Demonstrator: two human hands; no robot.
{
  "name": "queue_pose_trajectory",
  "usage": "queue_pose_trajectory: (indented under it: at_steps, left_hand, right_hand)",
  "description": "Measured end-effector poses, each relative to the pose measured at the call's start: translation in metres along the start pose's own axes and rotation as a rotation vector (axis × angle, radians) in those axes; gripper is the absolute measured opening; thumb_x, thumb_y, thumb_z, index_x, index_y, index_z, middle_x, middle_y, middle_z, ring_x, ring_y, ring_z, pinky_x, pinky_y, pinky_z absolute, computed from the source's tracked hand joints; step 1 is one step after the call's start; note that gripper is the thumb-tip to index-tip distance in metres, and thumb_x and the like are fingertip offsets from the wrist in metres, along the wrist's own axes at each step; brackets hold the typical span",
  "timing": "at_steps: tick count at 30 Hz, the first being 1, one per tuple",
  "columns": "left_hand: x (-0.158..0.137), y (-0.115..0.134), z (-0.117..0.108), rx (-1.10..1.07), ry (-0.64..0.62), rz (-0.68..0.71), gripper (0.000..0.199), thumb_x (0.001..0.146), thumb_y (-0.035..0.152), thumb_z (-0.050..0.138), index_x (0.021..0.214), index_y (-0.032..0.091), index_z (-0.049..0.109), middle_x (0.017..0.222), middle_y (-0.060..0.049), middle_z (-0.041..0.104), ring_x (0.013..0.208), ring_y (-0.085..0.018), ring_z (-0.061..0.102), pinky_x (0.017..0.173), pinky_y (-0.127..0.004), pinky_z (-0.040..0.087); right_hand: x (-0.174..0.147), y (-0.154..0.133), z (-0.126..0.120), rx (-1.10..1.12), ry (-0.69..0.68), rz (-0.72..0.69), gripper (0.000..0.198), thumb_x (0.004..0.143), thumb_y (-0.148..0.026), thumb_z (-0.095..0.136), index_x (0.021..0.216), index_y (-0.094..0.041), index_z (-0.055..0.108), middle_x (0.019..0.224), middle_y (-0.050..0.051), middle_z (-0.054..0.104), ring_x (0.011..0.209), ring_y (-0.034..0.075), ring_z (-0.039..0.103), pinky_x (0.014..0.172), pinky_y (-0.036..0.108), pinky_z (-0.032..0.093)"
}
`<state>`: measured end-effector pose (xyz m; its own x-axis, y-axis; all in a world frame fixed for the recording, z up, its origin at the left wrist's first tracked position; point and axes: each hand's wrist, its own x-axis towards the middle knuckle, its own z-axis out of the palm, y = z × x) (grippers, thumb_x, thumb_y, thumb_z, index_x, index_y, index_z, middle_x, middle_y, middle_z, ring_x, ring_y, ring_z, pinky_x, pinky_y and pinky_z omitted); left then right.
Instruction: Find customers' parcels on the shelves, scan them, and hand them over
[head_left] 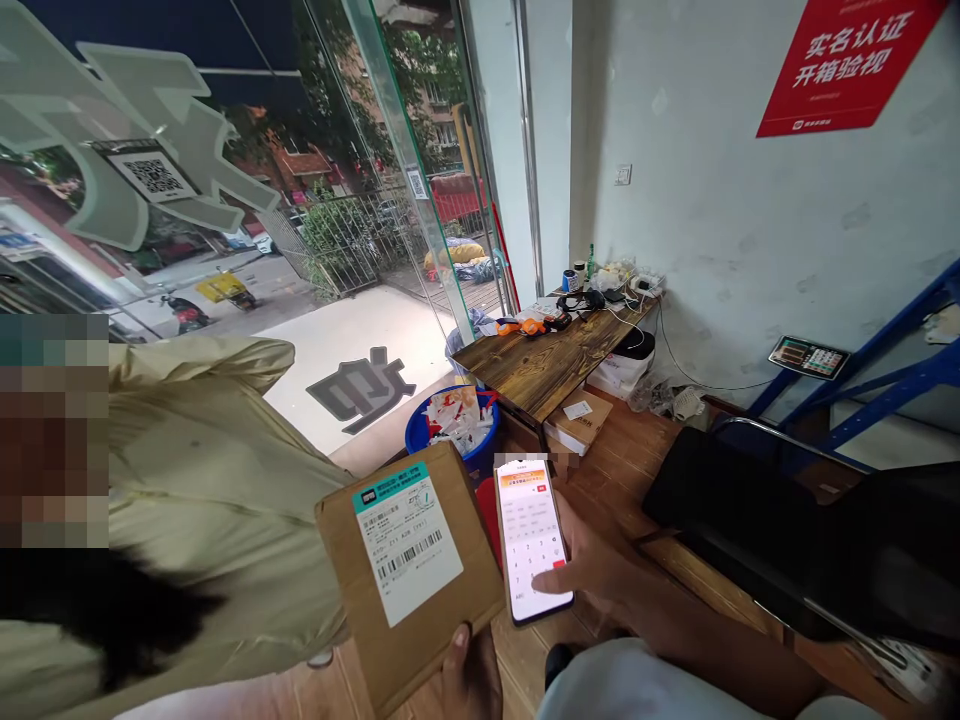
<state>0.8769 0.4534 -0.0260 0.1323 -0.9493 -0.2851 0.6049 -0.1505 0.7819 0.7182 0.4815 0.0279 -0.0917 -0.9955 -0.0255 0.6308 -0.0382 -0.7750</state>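
Note:
My left hand (472, 672) grips the lower edge of a brown cardboard box (337, 560), thumb on its front face and the other fingers mostly hidden behind it. A white shipping label (412, 590) with a teal top strip and a barcode is stuck on the box. Just right of the box, my right hand (589, 560) is closed around a smartphone (534, 530), with its thumb over the lit screen. A number keypad shows on the lower half of that screen. The phone stands nearly upright beside the box's right edge.
Close on the left is a person in a beige jacket (225, 480). Behind the box stands a blue bin (491, 440) full of scraps. A wooden table (540, 370) carries cables and orange items. A black chair (720, 500) is at right; a glass door (409, 130) rises ahead.

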Motion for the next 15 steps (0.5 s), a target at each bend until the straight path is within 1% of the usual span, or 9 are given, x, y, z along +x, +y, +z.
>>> queue_pose_trajectory:
  at_steps: [2,5,8,10,12,15]
  left_hand:
    - [0.001,-0.001,-0.001,-0.005,0.016,-0.009,0.071,0.059,0.032,0.078,0.127,0.028,0.058,0.135,-0.003,0.056,0.134,-0.033,0.039,0.112,-0.046,0.037]
    - [0.002,-0.002,-0.002,0.003,0.008,-0.015,0.067,0.06,0.034,0.077,0.124,0.028,0.06,0.135,-0.003,0.055,0.134,-0.033,0.039,0.112,-0.046,0.036]
    - [0.001,-0.001,0.0,0.018,0.002,0.012,0.068,0.06,0.034,0.076,0.126,0.029,0.058,0.133,-0.002,0.057,0.133,-0.032,0.041,0.112,-0.046,0.035]
    - [0.001,-0.001,0.002,0.016,-0.015,0.013,0.068,0.062,0.034,0.075,0.127,0.029,0.057,0.132,-0.002,0.058,0.132,-0.032,0.043,0.112,-0.046,0.036]
    - [0.0,-0.001,0.003,0.004,-0.03,0.01,0.067,0.064,0.034,0.074,0.128,0.03,0.056,0.132,-0.002,0.058,0.131,-0.031,0.043,0.111,-0.045,0.038]
    - [-0.001,-0.002,0.002,-0.006,-0.033,0.01,0.069,0.062,0.032,0.076,0.128,0.031,0.056,0.131,-0.003,0.059,0.129,-0.033,0.045,0.106,-0.046,0.044]
  right_hand:
    - [-0.002,-0.001,-0.002,-0.014,-0.015,0.007,0.077,0.054,-0.015,0.081,0.123,-0.029,0.048,0.117,0.009,0.067,0.112,0.033,0.06,0.093,0.05,0.045]
    - [-0.004,-0.003,0.0,-0.028,-0.023,0.01,0.079,0.052,-0.013,0.08,0.123,-0.026,0.048,0.115,0.009,0.067,0.112,0.033,0.06,0.093,0.049,0.045]
    - [-0.005,-0.005,0.005,-0.004,-0.012,0.02,0.075,0.052,-0.014,0.081,0.119,-0.027,0.051,0.111,0.009,0.069,0.109,0.034,0.062,0.09,0.048,0.047]
    - [-0.006,-0.005,0.01,0.027,0.027,0.025,0.07,0.056,-0.018,0.081,0.119,-0.027,0.052,0.11,0.008,0.07,0.108,0.034,0.062,0.089,0.048,0.047]
    - [-0.006,-0.005,0.013,0.031,0.104,0.025,0.066,0.061,-0.02,0.079,0.12,-0.026,0.053,0.113,0.008,0.07,0.11,0.033,0.062,0.092,0.049,0.046]
    - [-0.004,-0.002,0.014,0.012,0.208,0.017,0.065,0.06,-0.019,0.081,0.119,-0.024,0.054,0.111,0.007,0.071,0.108,0.031,0.063,0.094,0.049,0.045]
